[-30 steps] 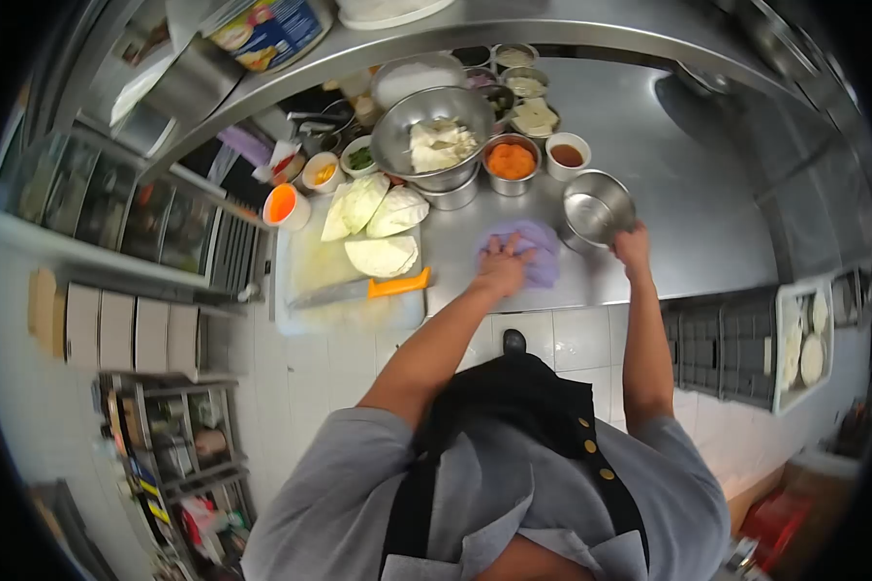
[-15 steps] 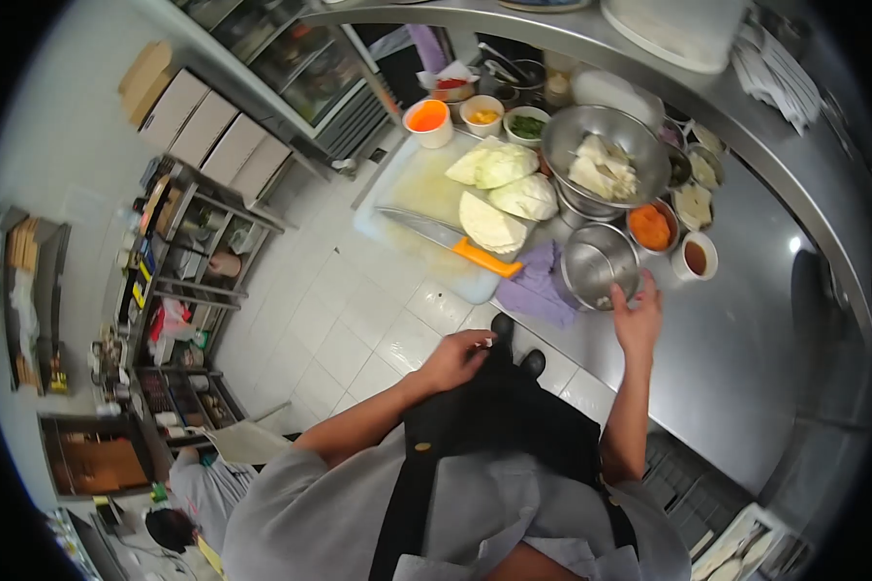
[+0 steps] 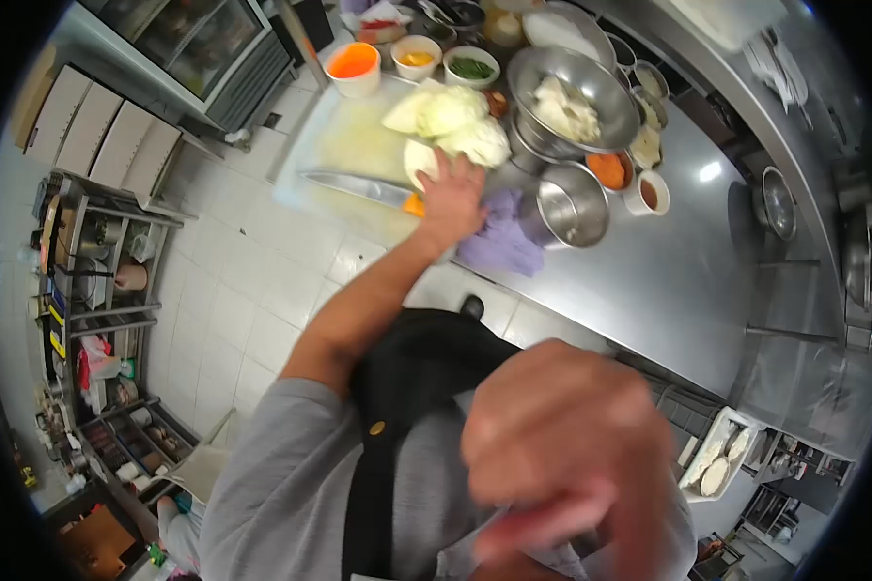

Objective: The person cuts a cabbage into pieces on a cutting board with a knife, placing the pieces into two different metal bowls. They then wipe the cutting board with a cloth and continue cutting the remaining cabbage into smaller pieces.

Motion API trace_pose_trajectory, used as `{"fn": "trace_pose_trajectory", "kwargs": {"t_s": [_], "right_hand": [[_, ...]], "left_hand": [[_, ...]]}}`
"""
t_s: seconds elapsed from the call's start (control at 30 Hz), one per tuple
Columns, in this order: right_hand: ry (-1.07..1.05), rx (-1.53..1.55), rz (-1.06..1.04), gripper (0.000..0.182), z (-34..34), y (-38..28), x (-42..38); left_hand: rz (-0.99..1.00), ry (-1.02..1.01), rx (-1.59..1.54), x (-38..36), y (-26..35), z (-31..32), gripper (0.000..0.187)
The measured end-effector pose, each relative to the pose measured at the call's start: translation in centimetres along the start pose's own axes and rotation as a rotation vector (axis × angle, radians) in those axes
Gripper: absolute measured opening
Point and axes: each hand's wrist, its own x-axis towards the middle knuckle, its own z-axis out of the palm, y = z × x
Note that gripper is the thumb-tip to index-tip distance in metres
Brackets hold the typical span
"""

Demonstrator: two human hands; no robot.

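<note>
My left hand (image 3: 452, 197) reaches over the near edge of a cutting board (image 3: 294, 179). Its fingers are spread on a cut cabbage wedge (image 3: 417, 160). Just left of it lies a knife (image 3: 358, 186), its orange handle (image 3: 414, 204) partly hidden by the hand. Two larger cabbage pieces (image 3: 479, 141) rest behind the wedge. Raised close to the camera, my right hand (image 3: 572, 436) is large and blurred; its fingers look bent, and whether it holds anything is hidden. A purple cloth (image 3: 504, 237) lies beside my left hand, touching a steel pot (image 3: 565, 205).
A steel bowl (image 3: 625, 107) with white pieces stands behind the pot. Around it are an orange-filled bowl (image 3: 607, 170), a cup of brown sauce (image 3: 648, 194) and several small tubs. The steel counter (image 3: 669, 281) extends right; a shelf overhangs its far side.
My left hand has moved from the apron forward onto the cabbage wedge. My right hand has left the pot's rim and come up close to the camera. The view has shifted.
</note>
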Motion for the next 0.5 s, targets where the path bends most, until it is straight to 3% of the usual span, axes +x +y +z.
{"fn": "trace_pose_trajectory", "kwargs": {"t_s": [0.03,0.07,0.1,0.13,0.17,0.2,0.27,0.3,0.33,0.4,0.47,0.5], "right_hand": [[-0.088,-0.007,0.024,0.032,-0.7,1.4,-0.1],[-0.223,0.037,0.312,0.023,-1.0,2.6,-1.0],[-0.342,0.043,0.504,0.030,-0.9,4.6,-3.7],[-0.389,0.052,0.774,0.026,-0.4,6.2,-6.6],[-0.330,0.048,0.924,0.022,-0.6,7.8,-8.5],[-0.073,0.067,0.905,0.013,-0.8,9.6,-10.9],[0.252,-0.510,1.198,0.009,-1.5,12.9,-13.2],[0.320,-0.992,1.129,0.018,-3.0,16.4,-16.3],[0.324,-1.197,1.037,0.032,-4.2,18.7,-17.2],[0.235,-1.589,0.787,0.038,-4.9,22.5,-16.6],[0.176,-1.785,0.925,0.043,-5.5,25.0,-16.8],[0.139,-1.875,0.998,0.046,-5.8,26.1,-17.2]], "left_hand": [[0.015,0.016,-0.012,0.4,-0.6,-0.5,0.065],[0.038,-0.005,-0.001,1.0,-1.5,-0.7,0.066],[0.056,-0.027,0.009,1.6,-2.6,-0.7,0.067],[0.076,-0.001,-0.002,2.0,-3.6,-0.2,0.063],[0.099,0.016,-0.013,2.3,-4.8,0.0,0.060],[0.115,-0.008,-0.036,2.7,-6.0,-0.7,0.059],[0.155,-0.076,-0.080,2.9,-8.1,-2.0,0.058],[0.140,-0.024,-0.187,2.8,-9.5,-2.0,0.057],[0.126,0.025,-0.295,2.7,-11.1,-1.9,0.056],[0.101,0.135,-0.524,3.2,-14.3,-2.2,0.052],[0.055,0.252,-0.769,3.6,-18.2,-2.8,0.049],[-0.017,0.215,-0.903,3.6,-19.8,-3.5,0.047]]}}
